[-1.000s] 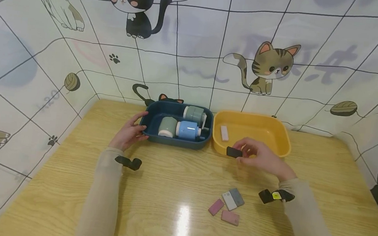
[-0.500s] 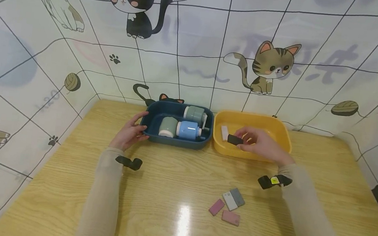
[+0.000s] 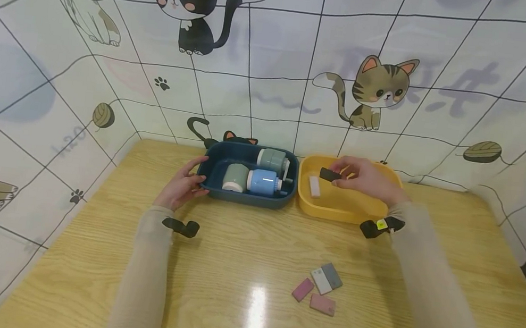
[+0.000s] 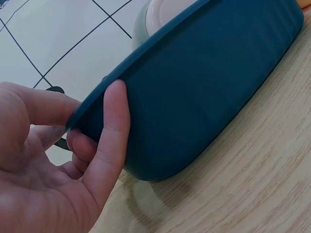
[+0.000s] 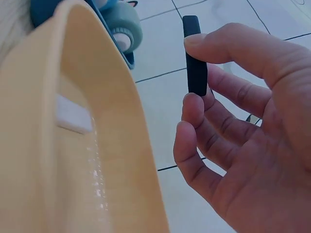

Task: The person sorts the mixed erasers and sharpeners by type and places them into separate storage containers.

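Pinched by its long edges in the right hand (image 3: 364, 179), the black block (image 3: 330, 175) appears light and rigid above the yellow tray (image 3: 397, 191); the left hand (image 3: 180, 186) grips the blue tray (image 3: 245, 198) at 9 o'clock.

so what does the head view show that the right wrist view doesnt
Only the head view shows the left hand holding the corner of the blue bin, the four small blocks lying on the wooden table, and the cat-print wall behind.

Only the right wrist view shows how thin the black block is edge-on, pinched between thumb and fingers with the grip near its lower end.

Both show the right hand holding that block over the yellow bin, and a pale block lying inside the bin.
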`<state>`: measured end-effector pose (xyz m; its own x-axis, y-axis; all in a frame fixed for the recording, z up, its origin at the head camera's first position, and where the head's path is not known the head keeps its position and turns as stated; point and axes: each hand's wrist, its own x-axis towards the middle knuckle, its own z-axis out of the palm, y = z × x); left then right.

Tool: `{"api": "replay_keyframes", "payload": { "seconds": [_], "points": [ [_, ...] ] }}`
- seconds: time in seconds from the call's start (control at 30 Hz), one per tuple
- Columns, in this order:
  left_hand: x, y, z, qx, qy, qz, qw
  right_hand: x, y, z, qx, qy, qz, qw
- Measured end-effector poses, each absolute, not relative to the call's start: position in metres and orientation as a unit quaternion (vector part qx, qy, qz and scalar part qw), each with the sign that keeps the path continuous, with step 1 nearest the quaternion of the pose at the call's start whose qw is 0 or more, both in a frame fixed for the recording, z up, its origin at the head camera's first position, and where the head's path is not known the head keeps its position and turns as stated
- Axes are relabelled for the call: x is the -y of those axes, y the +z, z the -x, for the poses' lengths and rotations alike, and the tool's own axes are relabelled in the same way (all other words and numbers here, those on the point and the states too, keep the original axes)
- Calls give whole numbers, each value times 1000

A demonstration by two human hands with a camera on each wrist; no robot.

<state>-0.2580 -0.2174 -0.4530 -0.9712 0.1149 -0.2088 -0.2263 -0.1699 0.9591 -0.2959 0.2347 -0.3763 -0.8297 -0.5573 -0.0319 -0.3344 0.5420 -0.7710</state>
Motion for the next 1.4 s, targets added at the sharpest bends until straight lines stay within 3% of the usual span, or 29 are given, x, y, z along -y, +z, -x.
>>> {"api": "replay_keyframes", "payload": {
  "seconds": [0.2, 0.37, 0.7, 1.4],
  "points": [
    [218, -453, 257, -634, 764, 42, 114, -233, -369, 315, -869, -391, 271, 132],
    [217, -454, 257, -638, 761, 42, 110, -232, -366, 326, -867, -418, 222, 160],
    [215, -443, 251, -631, 765, 43, 122, -234, -390, 348, -861, -440, 185, 176],
    [219, -455, 261, -633, 764, 47, 113, -245, -407, 355, -860, -416, 209, 208]
  ]
}}
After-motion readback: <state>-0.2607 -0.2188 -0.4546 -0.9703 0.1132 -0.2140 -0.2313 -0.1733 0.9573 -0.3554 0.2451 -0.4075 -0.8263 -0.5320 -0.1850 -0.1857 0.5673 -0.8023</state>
